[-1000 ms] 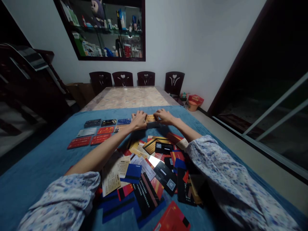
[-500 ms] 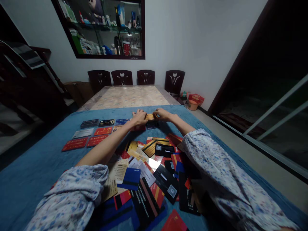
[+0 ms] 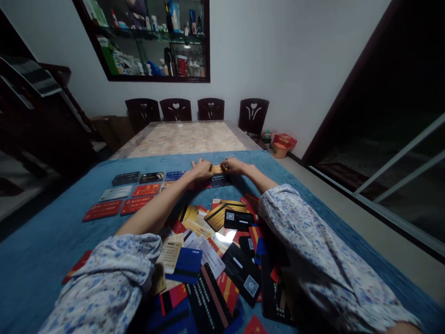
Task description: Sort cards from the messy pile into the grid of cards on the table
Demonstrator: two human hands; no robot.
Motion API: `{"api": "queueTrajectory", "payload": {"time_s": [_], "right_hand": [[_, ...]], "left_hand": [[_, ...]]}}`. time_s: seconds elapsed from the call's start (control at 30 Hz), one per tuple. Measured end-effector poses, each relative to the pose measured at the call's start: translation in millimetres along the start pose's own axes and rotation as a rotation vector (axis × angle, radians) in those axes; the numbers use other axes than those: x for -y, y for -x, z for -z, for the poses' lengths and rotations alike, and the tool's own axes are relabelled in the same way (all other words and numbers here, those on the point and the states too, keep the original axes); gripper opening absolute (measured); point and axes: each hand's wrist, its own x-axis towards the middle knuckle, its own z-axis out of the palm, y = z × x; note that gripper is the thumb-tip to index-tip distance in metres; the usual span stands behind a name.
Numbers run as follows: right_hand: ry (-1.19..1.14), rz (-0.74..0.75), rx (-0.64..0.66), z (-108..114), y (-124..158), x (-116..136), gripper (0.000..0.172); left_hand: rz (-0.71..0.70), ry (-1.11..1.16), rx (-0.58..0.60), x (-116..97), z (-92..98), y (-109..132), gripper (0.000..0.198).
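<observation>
Gold card (image 3: pixel 217 169): one, lying crosswise at the far middle of the blue cloth (image 3: pixel 41 250), between the two hands; a dark card (image 3: pixel 220 181) is just on its near side.

Left hand (image 3: pixel 201 170): closed in at the left end of the gold card, thumb side against it, some fingers spread toward the far left. Right hand (image 3: pixel 235 166): drawn narrow, fingertips on the right end of the same card. The card is held between the two.

Laid-out cards, left of the left hand, in three rows. Far row: dark stack (image 3: pixel 125 178), black card (image 3: pixel 152 177), blue-faced card (image 3: pixel 175 176). Middle row: silver card (image 3: pixel 115 193), red card (image 3: pixel 146 189), and a pale one partly behind the left forearm. Near row: two red stacks (image 3: pixel 102 210), side by side.

Loose pile (image 3: pixel 212 260), near middle, between the forearms: overlapping cards in gold, black, blue, white, beige and red, several with dark stripes, some black ones with a square code. One stray red card, at left, partly under the left sleeve (image 3: pixel 107 278).

Worktop (image 3: pixel 194 139): mottled stone, bare at the far end, its near part under the cloth. Beyond it: four dark chairs (image 3: pixel 211 109), carved backs; a glass-shelved wall cabinet (image 3: pixel 156 41), far left; an orange bucket (image 3: pixel 279 150), far right, on the floor.
</observation>
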Motion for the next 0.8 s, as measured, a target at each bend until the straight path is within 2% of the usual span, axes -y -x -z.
{"api": "queueTrajectory", "payload": {"time_s": [0.57, 0.8], "right_hand": [[-0.021, -0.018, 0.022, 2.5, 0.4, 2.7, 0.043], [-0.015, -0.013, 0.032, 4.4, 2.4, 5.6, 0.044]], "left_hand": [[-0.027, 0.006, -0.010, 4.3, -6.2, -8.6, 0.021], [-0.041, -0.022, 0.009, 4.1, -4.4, -5.6, 0.026]]}}
